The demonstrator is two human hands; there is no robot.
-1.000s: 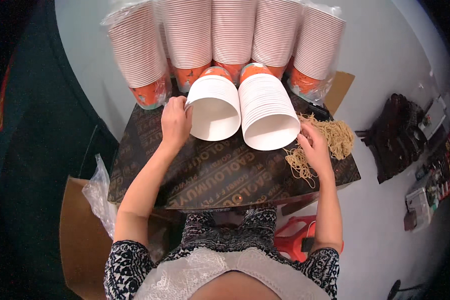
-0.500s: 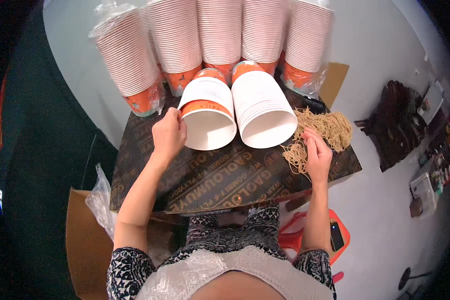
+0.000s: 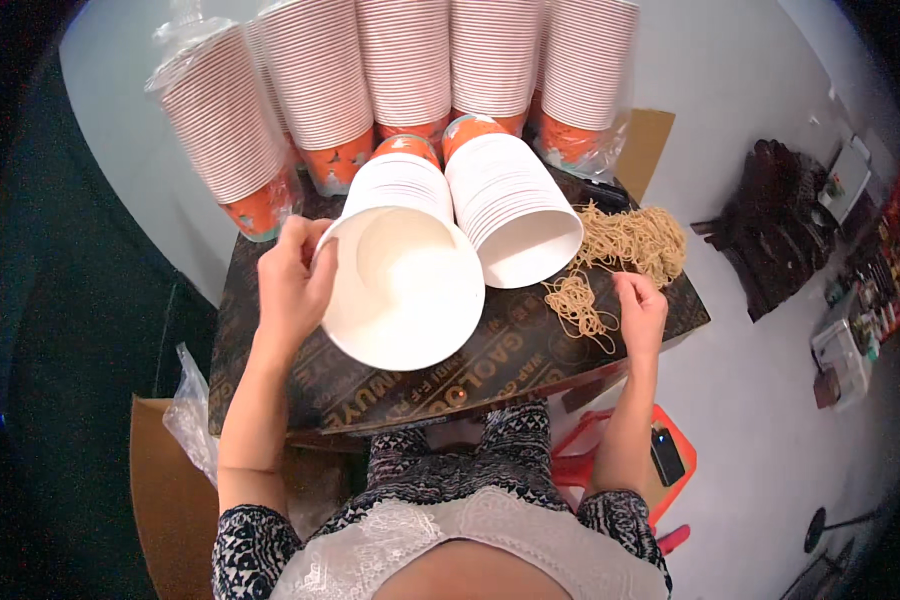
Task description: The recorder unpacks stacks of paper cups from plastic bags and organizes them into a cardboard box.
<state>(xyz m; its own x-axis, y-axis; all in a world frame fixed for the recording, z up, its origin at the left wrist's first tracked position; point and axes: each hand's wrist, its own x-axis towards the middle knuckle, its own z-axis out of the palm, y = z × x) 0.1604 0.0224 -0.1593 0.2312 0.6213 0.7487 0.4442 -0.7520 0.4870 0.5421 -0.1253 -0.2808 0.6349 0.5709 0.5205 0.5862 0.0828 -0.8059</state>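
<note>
My left hand point(image 3: 298, 285) grips the rim of a large paper cup point(image 3: 402, 300), its white open mouth turned up toward me, tilted over the front of the table. Behind it lies a short nested stack of the same cups point(image 3: 398, 185), orange at the base. A second nested stack point(image 3: 515, 200) lies on its side to the right, mouth toward me. My right hand point(image 3: 640, 305) is closed in a pinch beside a small tangle of tan rubber bands point(image 3: 580, 305); what its fingertips hold, if anything, is too small to make out. A larger rubber band pile point(image 3: 635, 245) sits behind.
Tall stacks of cups in clear plastic bags point(image 3: 405, 65) stand along the back of the dark printed board table point(image 3: 490, 350). A cardboard box point(image 3: 165, 490) with clear plastic is at the lower left. To the right, a phone point(image 3: 666, 455) rests on a red stool point(image 3: 685, 435).
My left hand has drawn the front cup off the left stack toward me and tipped its mouth upward. My right hand has shifted slightly away from the rubber band tangle. The view has shifted a little.
</note>
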